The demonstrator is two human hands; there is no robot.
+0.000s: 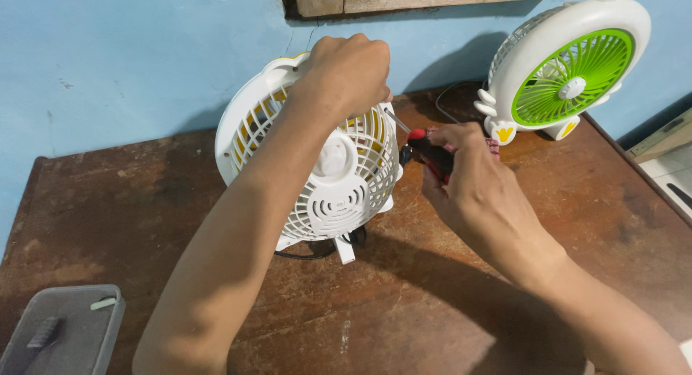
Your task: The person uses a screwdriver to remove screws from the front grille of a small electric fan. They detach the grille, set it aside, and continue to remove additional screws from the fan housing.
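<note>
Head view | left hand [351, 71] grips white fan [324, 173] rim | right hand [468, 177] holds screwdriver [425, 150]

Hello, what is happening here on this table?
A person steadies a small white fan with the left hand on its top edge. The right hand holds a red-handled screwdriver, its tip at the fan's side. A second fan, white and green, stands by the wall on the wooden table.
</note>
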